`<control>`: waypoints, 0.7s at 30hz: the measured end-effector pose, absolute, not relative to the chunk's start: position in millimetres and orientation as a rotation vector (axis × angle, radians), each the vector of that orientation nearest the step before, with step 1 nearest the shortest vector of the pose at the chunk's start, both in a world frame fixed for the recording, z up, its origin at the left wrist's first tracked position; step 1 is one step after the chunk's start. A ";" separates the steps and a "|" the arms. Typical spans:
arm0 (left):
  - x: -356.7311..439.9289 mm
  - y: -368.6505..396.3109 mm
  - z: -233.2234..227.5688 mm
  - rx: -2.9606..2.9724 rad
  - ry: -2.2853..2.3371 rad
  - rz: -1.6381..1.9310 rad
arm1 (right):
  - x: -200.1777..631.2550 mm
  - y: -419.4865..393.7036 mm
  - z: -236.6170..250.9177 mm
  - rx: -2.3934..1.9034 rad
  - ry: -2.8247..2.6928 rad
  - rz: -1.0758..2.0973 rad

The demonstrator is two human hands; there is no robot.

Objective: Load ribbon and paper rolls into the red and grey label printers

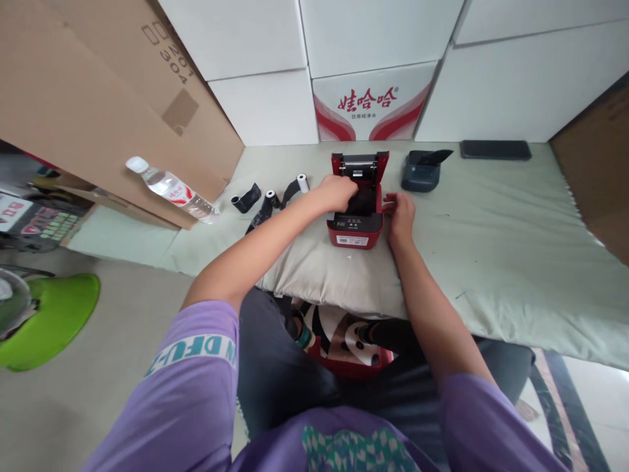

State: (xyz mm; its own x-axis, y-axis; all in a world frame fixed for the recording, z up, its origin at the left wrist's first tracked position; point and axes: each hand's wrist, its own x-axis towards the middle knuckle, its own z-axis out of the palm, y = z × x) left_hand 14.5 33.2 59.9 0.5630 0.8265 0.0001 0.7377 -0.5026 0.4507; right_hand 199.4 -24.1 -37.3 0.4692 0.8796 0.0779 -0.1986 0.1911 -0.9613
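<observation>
"Pale green cloth (491, 229) spread wide; big brown cardboard carton (113, 85) says '201' and '304'; white-and-red cardboard carton (376, 101) shouts '娃哈哈'!"
"Mid-cloth, a red-and-black boxy plastic printer (356, 226): front facing the wearer, long axis running away, lid up at the far end!"
"Left hand (340, 191) inside it, fingers' grip hidden, can't tell! Right hand (401, 213) just beside, fingers loosely parted!"
"White front label (352, 240), too small to read!"

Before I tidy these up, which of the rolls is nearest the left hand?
The rightmost roll, white and closest to the left hand at the open red device; the middle roll and the leftmost roll lie farther off toward the bottle.
</observation>
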 end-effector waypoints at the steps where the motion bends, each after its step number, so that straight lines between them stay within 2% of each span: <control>1: 12.0 29.4 65.7 2.412 1.293 0.258 | 199.7 -24.2 -37.1 -1.122 -0.755 0.873; 4: -5.5 15.4 87.9 2.421 1.222 0.179 | 200.6 -24.5 -36.3 -1.127 -0.762 0.885; 6: -26.5 6.5 102.9 2.364 1.087 0.273 | 200.8 -24.8 -36.3 -1.136 -0.775 0.883; 12: -113.9 3.6 130.6 1.895 1.201 0.983 | 199.8 -23.9 -39.4 -1.130 -0.773 0.863; 15: -149.6 16.3 137.8 1.761 1.385 1.178 | 199.6 -22.8 -40.8 -1.127 -0.776 0.857; 18: -170.1 31.8 141.8 1.683 1.559 1.189 | 199.7 -22.2 -41.1 -1.125 -0.773 0.849; 21: -178.2 47.0 140.6 1.714 1.703 0.970 | 199.7 -22.0 -41.2 -1.128 -0.778 0.849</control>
State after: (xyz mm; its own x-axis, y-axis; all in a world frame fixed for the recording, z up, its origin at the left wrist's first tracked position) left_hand -178.2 47.0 140.6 -0.0531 0.9912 0.1209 0.6094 -0.0638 0.7903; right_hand 199.7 -22.0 -41.2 0.4690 0.8777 0.0986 -0.1745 0.2015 -0.9638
